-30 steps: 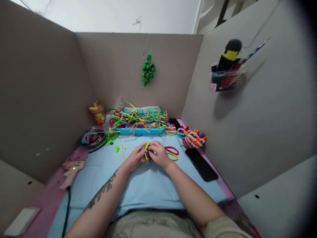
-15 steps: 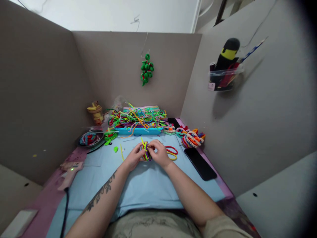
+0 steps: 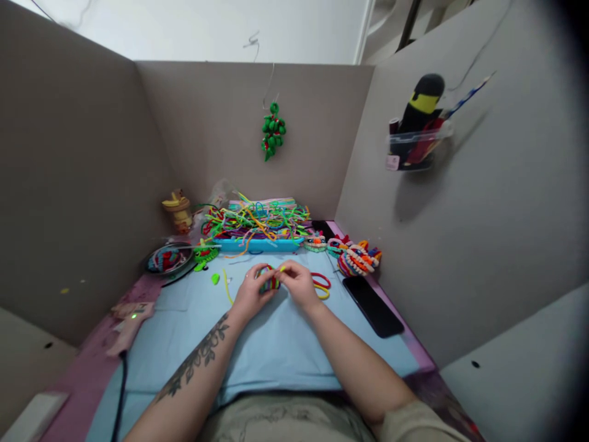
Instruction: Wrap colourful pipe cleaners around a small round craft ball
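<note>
Over the middle of the light blue cloth, my left hand (image 3: 249, 292) is wrapped round a small, rounded, multicoloured bundle of pipe cleaners (image 3: 270, 281), striped in red, green, yellow and purple. My right hand (image 3: 299, 287) pinches a yellow pipe cleaner (image 3: 282, 269) at the bundle's upper right; only a short bit of it shows between my fingers. The palm side of both hands is hidden. A red pipe-cleaner loop (image 3: 324, 279) and a yellow loop (image 3: 323, 293) lie just right of my right hand. Left of my left hand lie a loose yellow strip (image 3: 226, 283) and a bright green piece (image 3: 215, 279).
A blue tray (image 3: 257, 245) heaped with pipe cleaners stands at the back. Finished woven pieces (image 3: 356, 258) and a black phone (image 3: 373, 307) lie right. On the left are a metal bowl (image 3: 188, 261) and a corded glue gun (image 3: 131, 328). Grey partitions (image 3: 230, 147) enclose the table.
The bundle has turned in my left hand, so its striped side shows where yellow ends stuck up before. My right hand has drawn slightly back, pinching the yellow pipe cleaner.
</note>
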The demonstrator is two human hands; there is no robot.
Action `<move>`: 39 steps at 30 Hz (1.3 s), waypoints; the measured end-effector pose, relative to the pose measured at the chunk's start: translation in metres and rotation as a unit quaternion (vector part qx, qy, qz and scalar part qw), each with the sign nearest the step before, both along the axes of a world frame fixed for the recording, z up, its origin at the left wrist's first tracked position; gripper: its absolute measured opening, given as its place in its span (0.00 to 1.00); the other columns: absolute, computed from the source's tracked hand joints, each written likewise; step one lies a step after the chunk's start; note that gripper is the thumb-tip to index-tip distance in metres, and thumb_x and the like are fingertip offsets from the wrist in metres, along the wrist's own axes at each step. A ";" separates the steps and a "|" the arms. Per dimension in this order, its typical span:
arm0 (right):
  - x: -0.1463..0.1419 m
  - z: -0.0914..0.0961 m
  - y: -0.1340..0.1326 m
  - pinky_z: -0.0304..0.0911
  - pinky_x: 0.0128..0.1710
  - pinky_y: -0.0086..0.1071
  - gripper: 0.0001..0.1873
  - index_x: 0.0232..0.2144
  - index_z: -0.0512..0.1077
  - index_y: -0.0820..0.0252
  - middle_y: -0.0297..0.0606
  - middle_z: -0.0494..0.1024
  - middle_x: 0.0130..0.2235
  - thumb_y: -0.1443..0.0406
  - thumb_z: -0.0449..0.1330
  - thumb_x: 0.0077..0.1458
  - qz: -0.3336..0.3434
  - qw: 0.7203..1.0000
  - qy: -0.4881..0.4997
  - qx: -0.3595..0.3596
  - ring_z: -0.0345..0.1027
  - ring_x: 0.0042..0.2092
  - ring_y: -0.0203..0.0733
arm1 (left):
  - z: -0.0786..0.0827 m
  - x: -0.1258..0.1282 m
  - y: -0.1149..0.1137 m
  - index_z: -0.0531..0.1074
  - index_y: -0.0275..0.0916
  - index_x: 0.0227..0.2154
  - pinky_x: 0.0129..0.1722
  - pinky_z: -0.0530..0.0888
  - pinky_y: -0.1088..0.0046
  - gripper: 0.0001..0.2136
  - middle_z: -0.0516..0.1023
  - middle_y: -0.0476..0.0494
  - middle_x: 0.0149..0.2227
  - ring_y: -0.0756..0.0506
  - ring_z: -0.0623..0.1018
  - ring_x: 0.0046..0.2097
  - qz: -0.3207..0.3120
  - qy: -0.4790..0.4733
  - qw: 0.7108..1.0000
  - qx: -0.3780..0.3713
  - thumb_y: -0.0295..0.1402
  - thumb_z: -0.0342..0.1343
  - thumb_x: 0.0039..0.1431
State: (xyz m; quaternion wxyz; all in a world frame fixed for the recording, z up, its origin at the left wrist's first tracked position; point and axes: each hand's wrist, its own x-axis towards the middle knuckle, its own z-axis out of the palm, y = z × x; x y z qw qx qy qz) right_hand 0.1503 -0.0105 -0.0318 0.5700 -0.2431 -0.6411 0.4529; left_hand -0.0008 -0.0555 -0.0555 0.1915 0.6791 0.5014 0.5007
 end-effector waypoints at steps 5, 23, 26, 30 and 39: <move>0.005 -0.004 0.018 0.64 0.28 0.30 0.11 0.28 0.69 0.59 0.32 0.70 0.26 0.58 0.62 0.46 -0.019 0.986 0.114 -0.116 0.64 0.26 0.34 | 0.000 0.000 0.002 0.72 0.46 0.48 0.57 0.61 0.58 0.21 0.64 0.39 0.53 0.39 0.65 0.56 -0.001 0.000 1.000 0.007 0.33 0.61 0.48; 0.003 -0.012 0.020 0.56 0.25 0.26 0.09 0.22 0.68 0.61 0.28 0.66 0.21 0.62 0.64 0.40 0.036 0.985 0.000 -0.170 0.59 0.24 0.32 | 0.004 0.003 -0.002 0.68 0.43 0.50 0.55 0.63 0.58 0.26 0.67 0.38 0.52 0.38 0.67 0.55 -0.053 0.035 0.998 0.023 0.33 0.63 0.46; 0.001 -0.013 0.022 0.50 0.21 0.25 0.14 0.21 0.67 0.61 0.27 0.64 0.20 0.59 0.66 0.37 0.062 0.964 0.031 -0.255 0.54 0.21 0.29 | 0.000 0.002 0.001 0.66 0.43 0.51 0.55 0.64 0.57 0.26 0.65 0.38 0.53 0.39 0.66 0.56 -0.029 0.048 0.998 0.036 0.33 0.63 0.47; 0.005 -0.009 0.021 0.48 0.20 0.25 0.16 0.22 0.70 0.63 0.29 0.66 0.21 0.56 0.66 0.36 0.088 0.950 0.005 -0.299 0.55 0.22 0.29 | -0.005 -0.002 0.005 0.63 0.43 0.53 0.52 0.68 0.59 0.27 0.63 0.38 0.53 0.40 0.66 0.56 0.007 0.050 0.998 0.038 0.33 0.62 0.48; 0.005 -0.011 0.017 0.47 0.24 0.27 0.10 0.18 0.70 0.63 0.28 0.65 0.19 0.61 0.64 0.37 0.099 0.959 -0.045 -0.263 0.52 0.22 0.30 | -0.006 -0.002 0.002 0.62 0.44 0.54 0.56 0.64 0.56 0.27 0.64 0.39 0.54 0.40 0.65 0.57 0.032 0.143 0.983 0.111 0.30 0.61 0.49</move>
